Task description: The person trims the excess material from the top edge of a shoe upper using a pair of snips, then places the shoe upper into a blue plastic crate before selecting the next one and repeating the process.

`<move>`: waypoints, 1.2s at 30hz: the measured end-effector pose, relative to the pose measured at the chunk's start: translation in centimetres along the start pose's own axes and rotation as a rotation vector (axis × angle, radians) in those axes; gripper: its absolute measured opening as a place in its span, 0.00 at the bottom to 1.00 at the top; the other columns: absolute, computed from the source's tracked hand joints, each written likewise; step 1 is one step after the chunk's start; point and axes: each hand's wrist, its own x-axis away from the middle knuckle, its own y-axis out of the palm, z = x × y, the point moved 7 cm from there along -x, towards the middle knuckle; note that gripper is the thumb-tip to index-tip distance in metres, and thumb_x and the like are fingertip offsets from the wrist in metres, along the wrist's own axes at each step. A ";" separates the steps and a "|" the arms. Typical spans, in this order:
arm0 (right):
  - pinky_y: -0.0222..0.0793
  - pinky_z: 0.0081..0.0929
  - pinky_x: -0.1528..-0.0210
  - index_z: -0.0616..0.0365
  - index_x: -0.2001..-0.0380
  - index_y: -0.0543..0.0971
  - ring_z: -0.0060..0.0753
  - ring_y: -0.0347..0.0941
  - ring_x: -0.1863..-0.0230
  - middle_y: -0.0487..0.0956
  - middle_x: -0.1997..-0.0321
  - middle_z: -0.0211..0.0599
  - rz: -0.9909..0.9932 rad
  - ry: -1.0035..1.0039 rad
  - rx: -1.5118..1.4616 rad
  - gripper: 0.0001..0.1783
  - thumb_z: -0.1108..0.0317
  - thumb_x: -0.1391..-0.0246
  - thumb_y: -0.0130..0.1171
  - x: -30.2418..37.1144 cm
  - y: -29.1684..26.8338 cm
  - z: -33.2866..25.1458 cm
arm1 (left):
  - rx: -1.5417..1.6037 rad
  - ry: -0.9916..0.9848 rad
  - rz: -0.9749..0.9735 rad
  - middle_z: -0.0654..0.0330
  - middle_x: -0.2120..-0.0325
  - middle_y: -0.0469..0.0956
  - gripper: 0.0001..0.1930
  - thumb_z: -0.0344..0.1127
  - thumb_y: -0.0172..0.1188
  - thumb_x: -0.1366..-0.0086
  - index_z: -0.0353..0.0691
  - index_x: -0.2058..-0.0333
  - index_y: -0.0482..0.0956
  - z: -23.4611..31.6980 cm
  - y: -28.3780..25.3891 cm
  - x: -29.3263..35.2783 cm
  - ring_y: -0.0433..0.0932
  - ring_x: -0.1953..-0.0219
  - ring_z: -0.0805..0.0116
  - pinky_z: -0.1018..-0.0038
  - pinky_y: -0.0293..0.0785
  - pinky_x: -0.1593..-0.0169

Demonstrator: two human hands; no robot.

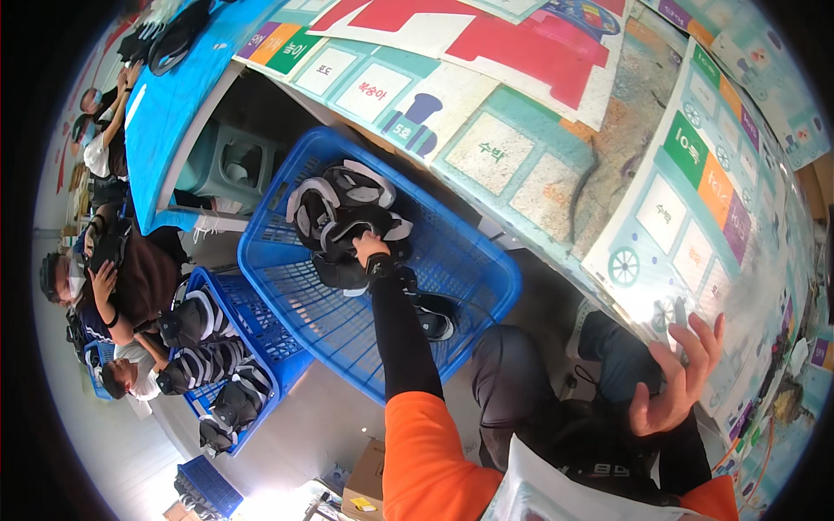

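Observation:
My left hand [371, 247] reaches down into a large blue plastic basket [314, 334], its fingers closed on a black shoe upper [352, 227]. Several black uppers with pale grey linings are heaped around it against the basket's far left end. A separate black shoe piece [434, 316] with a light edge lies nearer me, beside my left forearm. Raised at the right by the table's edge, my right hand [682, 373] has its fingers apart and holds nothing. What lies under the top uppers is hidden.
A worktable [539, 204] covered with printed sheets stands over the basket's far side. Left of it are a blue-covered table [161, 130] and a grey stool [230, 161]. Another blue basket [261, 408] holds several uppers. People work at the far left. A cardboard box [365, 478] stands below.

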 end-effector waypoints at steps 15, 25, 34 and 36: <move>0.57 0.63 0.28 0.62 0.55 0.81 0.62 0.71 0.37 0.76 0.44 0.49 0.139 -0.036 -0.276 0.25 0.78 0.62 0.60 0.5 -4.9 -1.8 | 0.786 0.576 -0.353 0.69 0.70 0.74 0.04 0.29 0.62 0.28 0.35 0.59 0.78 8.2 -37.9 24.3 0.69 0.67 0.81 0.79 0.68 0.62; 0.76 0.39 0.43 0.53 0.36 0.73 0.49 0.75 0.40 0.74 0.36 0.39 -0.233 -0.276 -0.779 0.38 0.78 0.54 0.69 5.3 -4.0 -11.8 | 0.869 0.866 -0.392 0.57 0.60 0.76 0.07 0.25 0.63 0.34 0.35 0.58 0.76 9.6 -49.2 45.4 0.73 0.58 0.63 0.72 0.69 0.52; 0.78 0.34 0.60 0.59 0.52 0.85 0.47 0.82 0.62 0.84 0.59 0.41 0.024 -0.001 -0.869 0.19 0.73 0.49 0.71 10.8 -2.2 -8.9 | 1.025 0.681 -0.353 0.52 0.35 0.68 0.31 0.31 0.72 0.40 0.38 0.38 0.74 8.9 -43.3 53.3 0.70 0.35 0.58 0.66 0.72 0.39; 0.78 0.33 0.59 0.60 0.55 0.86 0.46 0.82 0.61 0.84 0.61 0.42 -0.128 0.057 -1.009 0.17 0.69 0.49 0.73 11.5 -0.2 -8.1 | 0.915 0.643 -0.237 0.53 0.36 0.69 0.30 0.26 0.67 0.36 0.36 0.36 0.71 8.3 -41.9 54.1 0.70 0.34 0.62 0.68 0.73 0.38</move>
